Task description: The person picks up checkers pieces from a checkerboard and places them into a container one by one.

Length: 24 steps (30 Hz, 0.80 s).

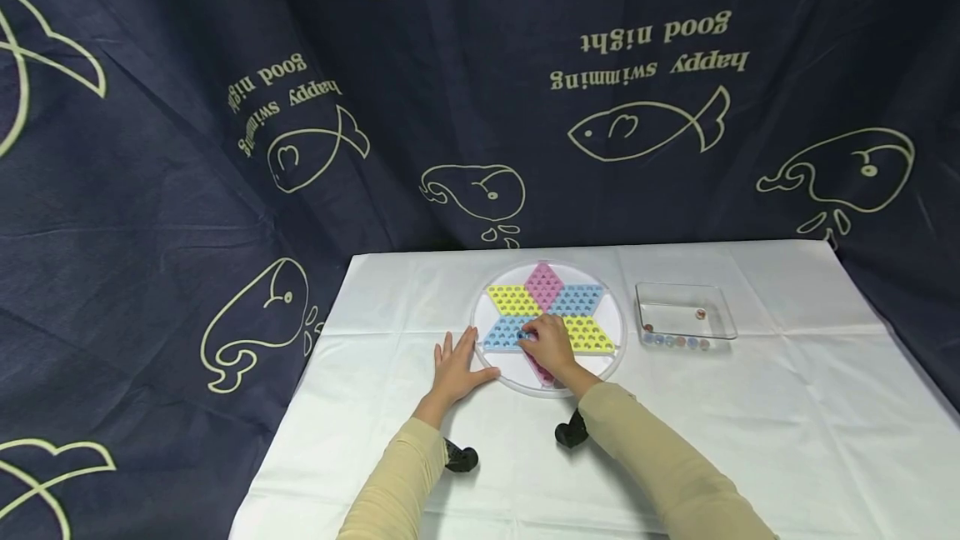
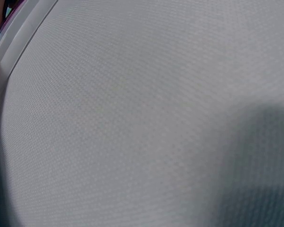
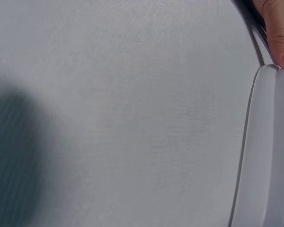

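A round white Chinese checkers board point(image 1: 512, 366) lies on the table, its star marked in pink, yellow and blue points with marbles in the holes. My left hand point(image 1: 453, 370) rests at the board's left rim, fingers spread and thumb against the near edge. In the right wrist view, fingers point(image 3: 277, 35) of that hand touch the white rim point(image 3: 265, 142). Over the left blue point, my right hand point(image 1: 551, 345) bends its fingers and pinches a small marble point(image 1: 522, 336), mostly covered by the fingertips. That hand and forearm hide part of the near pink point.
Right of the board stands a clear plastic box point(image 1: 686, 307) with a few marbles inside; a row of several marbles point(image 1: 675, 342) shows along its near side. A white cloth point(image 1: 787, 407) covers the table. Behind hangs a dark blue curtain point(image 1: 450, 90) printed with fish and whales.
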{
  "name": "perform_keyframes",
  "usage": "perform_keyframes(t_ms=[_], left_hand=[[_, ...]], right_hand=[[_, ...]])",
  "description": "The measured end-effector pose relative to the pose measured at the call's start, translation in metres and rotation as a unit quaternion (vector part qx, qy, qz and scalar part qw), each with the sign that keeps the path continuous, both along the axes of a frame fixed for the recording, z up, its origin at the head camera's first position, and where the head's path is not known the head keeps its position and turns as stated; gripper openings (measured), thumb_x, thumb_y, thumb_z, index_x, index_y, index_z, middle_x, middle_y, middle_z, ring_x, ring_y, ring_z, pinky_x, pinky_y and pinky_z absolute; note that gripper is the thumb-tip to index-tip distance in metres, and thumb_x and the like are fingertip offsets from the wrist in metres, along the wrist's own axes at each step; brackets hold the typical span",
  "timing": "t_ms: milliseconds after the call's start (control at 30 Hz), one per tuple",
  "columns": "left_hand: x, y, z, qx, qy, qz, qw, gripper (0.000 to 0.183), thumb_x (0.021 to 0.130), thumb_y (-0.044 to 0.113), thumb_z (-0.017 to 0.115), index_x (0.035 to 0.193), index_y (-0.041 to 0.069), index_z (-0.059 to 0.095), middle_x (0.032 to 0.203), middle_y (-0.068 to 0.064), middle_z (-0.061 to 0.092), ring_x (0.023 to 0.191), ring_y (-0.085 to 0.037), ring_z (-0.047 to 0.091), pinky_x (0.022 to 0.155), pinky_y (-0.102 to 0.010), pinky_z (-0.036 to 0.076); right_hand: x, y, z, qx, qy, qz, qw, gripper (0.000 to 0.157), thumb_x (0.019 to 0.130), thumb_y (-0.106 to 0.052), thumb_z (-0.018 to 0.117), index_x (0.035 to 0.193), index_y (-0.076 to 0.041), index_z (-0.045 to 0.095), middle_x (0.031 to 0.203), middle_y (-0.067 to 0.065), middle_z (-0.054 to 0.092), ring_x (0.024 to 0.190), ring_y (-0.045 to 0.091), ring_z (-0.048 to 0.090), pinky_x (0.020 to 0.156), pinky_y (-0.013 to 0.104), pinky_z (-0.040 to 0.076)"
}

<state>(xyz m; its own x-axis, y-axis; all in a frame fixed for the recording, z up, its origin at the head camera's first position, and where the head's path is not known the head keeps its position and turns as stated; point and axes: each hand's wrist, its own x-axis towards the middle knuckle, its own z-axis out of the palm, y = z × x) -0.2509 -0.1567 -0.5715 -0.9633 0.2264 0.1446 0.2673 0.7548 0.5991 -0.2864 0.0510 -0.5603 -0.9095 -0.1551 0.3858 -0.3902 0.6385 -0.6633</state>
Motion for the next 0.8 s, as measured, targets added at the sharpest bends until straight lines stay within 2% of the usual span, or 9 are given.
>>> perform_keyframes(t_ms=[67, 133, 300, 400, 800], left_hand=[[0.000, 0.001, 0.003, -0.013, -0.016, 0.004, 0.9998, 0.097, 0.072, 0.068, 0.058, 0.143, 0.008, 0.031, 0.148, -0.013, 0.028, 0.136, -0.047, 0.005, 0.108, -0.060, -0.004], [-0.003, 0.001, 0.003, -0.033, -0.027, 0.007, 0.9990, 0.095, 0.073, 0.064, 0.061, 0.143, 0.007, 0.030, 0.148, -0.013, 0.028, 0.136, -0.047, 0.006, 0.108, -0.060, -0.002], [-0.004, 0.001, 0.004, -0.067, -0.044, 0.013, 0.9967, 0.092, 0.075, 0.058, 0.064, 0.144, 0.009, 0.028, 0.150, -0.010, 0.026, 0.137, -0.045, 0.007, 0.109, -0.058, 0.001], [-0.002, 0.002, 0.004, -0.063, -0.040, 0.011, 0.9972, 0.091, 0.075, 0.055, 0.066, 0.144, 0.008, 0.029, 0.149, -0.010, 0.027, 0.136, -0.045, 0.008, 0.108, -0.059, 0.002], [-0.001, 0.003, 0.009, -0.060, -0.045, 0.012, 0.9971, 0.090, 0.075, 0.053, 0.066, 0.144, 0.009, 0.028, 0.150, -0.010, 0.026, 0.136, -0.045, 0.007, 0.108, -0.059, 0.001]], right_hand=[[0.001, -0.001, 0.001, 0.001, -0.001, -0.004, 1.000, 0.023, 0.075, -0.024, 0.072, 0.086, -0.003, 0.069, 0.084, 0.008, 0.060, 0.091, 0.029, 0.050, 0.087, 0.042, 0.040], [0.004, -0.003, 0.007, 0.006, -0.027, -0.008, 1.000, 0.022, 0.073, -0.016, 0.072, 0.088, 0.000, 0.069, 0.086, 0.012, 0.061, 0.093, 0.032, 0.051, 0.087, 0.047, 0.040], [0.007, -0.006, 0.015, 0.044, -0.060, -0.027, 0.997, 0.021, 0.075, -0.015, 0.072, 0.090, -0.001, 0.069, 0.090, 0.010, 0.061, 0.097, 0.030, 0.050, 0.092, 0.044, 0.038], [0.007, -0.006, 0.016, 0.050, -0.061, -0.027, 0.996, 0.020, 0.075, -0.015, 0.072, 0.090, -0.002, 0.069, 0.090, 0.010, 0.061, 0.096, 0.029, 0.051, 0.091, 0.044, 0.038], [0.006, 0.001, 0.010, -0.039, -0.059, -0.010, 0.997, 0.016, 0.075, -0.010, 0.072, 0.087, 0.000, 0.067, 0.088, 0.013, 0.064, 0.093, 0.030, 0.052, 0.087, 0.044, 0.042]])
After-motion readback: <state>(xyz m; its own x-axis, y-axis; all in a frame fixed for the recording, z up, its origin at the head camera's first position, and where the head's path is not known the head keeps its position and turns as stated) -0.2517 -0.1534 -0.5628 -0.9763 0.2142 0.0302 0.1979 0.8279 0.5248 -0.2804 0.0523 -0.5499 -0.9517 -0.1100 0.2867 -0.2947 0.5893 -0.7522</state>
